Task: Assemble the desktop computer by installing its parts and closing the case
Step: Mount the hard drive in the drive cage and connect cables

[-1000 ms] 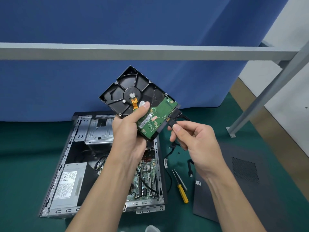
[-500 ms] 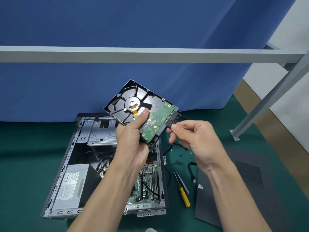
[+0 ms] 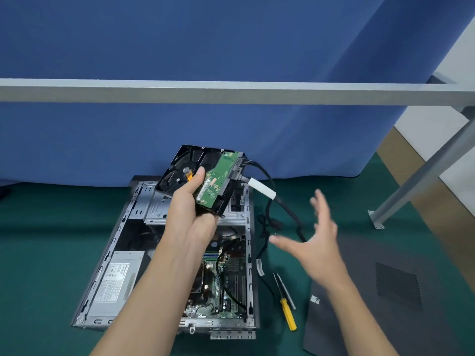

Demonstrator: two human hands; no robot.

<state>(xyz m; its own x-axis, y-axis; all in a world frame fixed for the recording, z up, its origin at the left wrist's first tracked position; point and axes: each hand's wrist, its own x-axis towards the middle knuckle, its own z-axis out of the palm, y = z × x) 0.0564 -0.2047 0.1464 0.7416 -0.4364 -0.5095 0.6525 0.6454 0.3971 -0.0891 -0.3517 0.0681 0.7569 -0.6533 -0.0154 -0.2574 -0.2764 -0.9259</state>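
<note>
Above the far end of the open case (image 3: 120, 227), the drive (image 3: 177, 176) is held up in the air, its underside turned toward the camera so the green board (image 3: 216, 181) shows. Its long axis runs left to right, with the left end lower than the right. The connector end points right and slightly far. Two cables leave that end: a black bundle (image 3: 259, 168) from the far corner and, just nearer, a cable with a white sleeve (image 3: 262, 188). Both curve down toward the mat (image 3: 51, 253) right of the case.

The left grip (image 3: 190, 211) is closed on the drive from its near edge, with the thumb laid across the underside beside the board and the fingers hidden behind the drive. The right grip (image 3: 317, 240) is wide open, fingers spread and blurred, right of the case. It holds nothing; whether it brushes the black cable behind it cannot be told.

The case lies on its side, with the power supply (image 3: 115, 278) at near left and the motherboard (image 3: 228, 278) at near right. Just right of it lie a yellow-handled screwdriver (image 3: 289, 317) and a slimmer tool (image 3: 285, 291), then the dark side panel (image 3: 385, 291). A grey bar (image 3: 231, 92) crosses before a blue curtain (image 3: 205, 47).
</note>
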